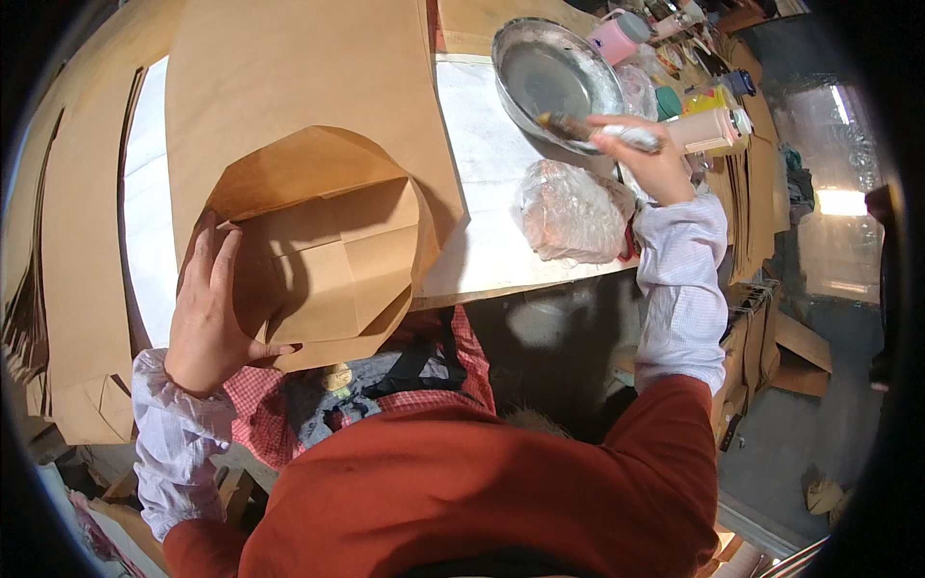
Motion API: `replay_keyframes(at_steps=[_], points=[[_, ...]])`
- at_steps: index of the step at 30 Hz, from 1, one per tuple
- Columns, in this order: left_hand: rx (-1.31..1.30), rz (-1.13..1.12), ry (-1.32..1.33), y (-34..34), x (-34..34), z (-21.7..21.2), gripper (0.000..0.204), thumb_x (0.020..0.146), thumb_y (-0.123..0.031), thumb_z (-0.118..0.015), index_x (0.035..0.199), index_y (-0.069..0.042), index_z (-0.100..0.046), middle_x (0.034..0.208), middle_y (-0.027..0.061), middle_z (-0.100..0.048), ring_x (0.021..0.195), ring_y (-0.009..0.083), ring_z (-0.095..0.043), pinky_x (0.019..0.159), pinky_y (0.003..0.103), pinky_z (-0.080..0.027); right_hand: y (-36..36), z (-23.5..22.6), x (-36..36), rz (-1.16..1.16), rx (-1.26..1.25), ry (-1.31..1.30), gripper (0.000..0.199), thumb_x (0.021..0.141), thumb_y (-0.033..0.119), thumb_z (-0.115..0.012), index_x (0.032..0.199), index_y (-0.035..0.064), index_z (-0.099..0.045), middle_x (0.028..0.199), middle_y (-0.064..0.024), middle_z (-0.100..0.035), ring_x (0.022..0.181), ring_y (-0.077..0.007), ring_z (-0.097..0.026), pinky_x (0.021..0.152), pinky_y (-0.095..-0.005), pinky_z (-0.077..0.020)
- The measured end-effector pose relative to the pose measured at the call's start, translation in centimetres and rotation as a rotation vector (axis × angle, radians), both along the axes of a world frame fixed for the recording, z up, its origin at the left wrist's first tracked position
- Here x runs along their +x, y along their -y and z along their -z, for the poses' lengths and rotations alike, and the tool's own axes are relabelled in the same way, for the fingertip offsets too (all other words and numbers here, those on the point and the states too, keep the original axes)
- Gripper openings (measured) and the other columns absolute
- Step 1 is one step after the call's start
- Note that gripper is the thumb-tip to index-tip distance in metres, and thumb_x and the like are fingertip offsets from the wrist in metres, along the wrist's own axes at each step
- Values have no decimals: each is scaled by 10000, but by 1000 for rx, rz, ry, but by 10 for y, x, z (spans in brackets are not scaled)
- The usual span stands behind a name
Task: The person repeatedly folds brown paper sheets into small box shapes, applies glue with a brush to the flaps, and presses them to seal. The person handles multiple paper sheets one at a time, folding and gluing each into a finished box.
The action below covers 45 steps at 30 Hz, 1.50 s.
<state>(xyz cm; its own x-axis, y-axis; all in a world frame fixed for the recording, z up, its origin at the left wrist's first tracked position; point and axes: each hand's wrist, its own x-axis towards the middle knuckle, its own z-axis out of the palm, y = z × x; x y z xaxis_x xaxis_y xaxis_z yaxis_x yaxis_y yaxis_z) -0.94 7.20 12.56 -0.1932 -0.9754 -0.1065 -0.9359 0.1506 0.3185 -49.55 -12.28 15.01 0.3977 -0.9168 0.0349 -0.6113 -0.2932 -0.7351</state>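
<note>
A brown kraft paper bag (328,246) lies on the table in front of me, its end spread into a wide folded shape with raised flaps. My left hand (212,299) grips its left edge, fingers over the far side and thumb on the near flap. In my right hand (650,159) is a brush (631,138) with a pale wrapped handle. Its brown tip hangs over the near right rim of a round metal basin (549,82) with greyish contents; whether it touches is unclear. Just below sits a clear plastic-wrapped bundle (575,214), and a red scissors handle (629,243) shows beside it.
Flat brown paper sheets (92,260) are stacked at the left. A pink bottle (619,37), a pale pink bottle (711,130) and other containers crowd the far right. White paper (477,164) covers the table's middle. Cardboard pieces (800,356) lie low at the right.
</note>
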Motion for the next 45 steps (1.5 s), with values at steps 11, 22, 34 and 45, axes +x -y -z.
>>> replay_keyframes(at_steps=[11,22,34,45], points=[[-73,134,-291,12,13,15,1331,388,-361,-958,1461,7,-260,1426,263,-351,1334,449,-359,1125,449,-337,9,14,21,354,179,976,279,966,234,-552,1028,-20,-650,574,37,-392,504,-59,-323,492,-219,-237],[-34,108,-511,3,12,41,1344,487,-221,-957,1530,-90,-120,1404,247,-373,1295,448,-406,1080,455,-397,-123,79,313,22,290,592,154,920,150,-642,872,6,-665,720,5,-633,656,-60,-562,580,-250,-460],[33,34,-419,1,9,40,1301,456,-166,-945,1513,-89,-191,1438,215,-358,1317,433,-383,1102,463,-382,-118,42,234,107,-58,291,97,852,64,-658,818,-19,-695,686,-93,-669,608,-128,-614,581,-271,-482],[31,101,-144,0,18,39,791,557,-235,-869,1204,57,-518,1329,262,-482,1236,415,-493,1032,435,-438,-132,-18,203,-37,27,529,111,888,83,-631,913,-3,-697,792,-63,-676,691,-116,-594,623,-272,-475]])
